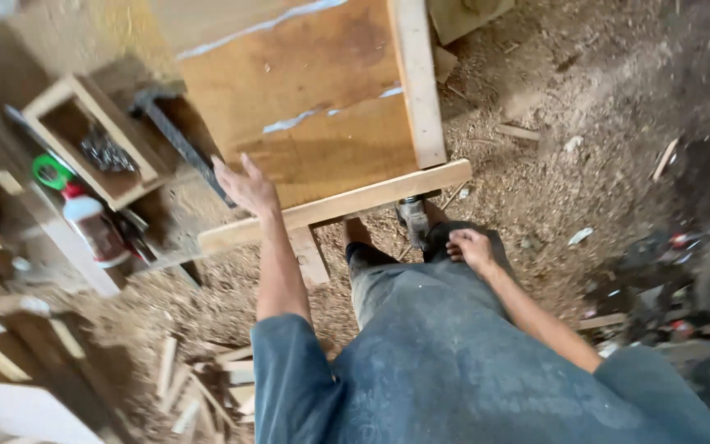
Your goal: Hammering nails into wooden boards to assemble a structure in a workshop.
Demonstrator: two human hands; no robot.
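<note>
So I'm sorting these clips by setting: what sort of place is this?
Most likely a woodworking shop. Sawdust and shavings cover the floor, wood offcuts lie in a pile, and the left hand rests on a plywood panel framed with pale battens.

A squeeze bottle (92, 226) with a red cap and a white upper body over a dark, brownish label band lies tilted on the workbench at left, just below a green roll of tape (51, 171). The picture is blurred, so the label's details cannot be made out.
</note>
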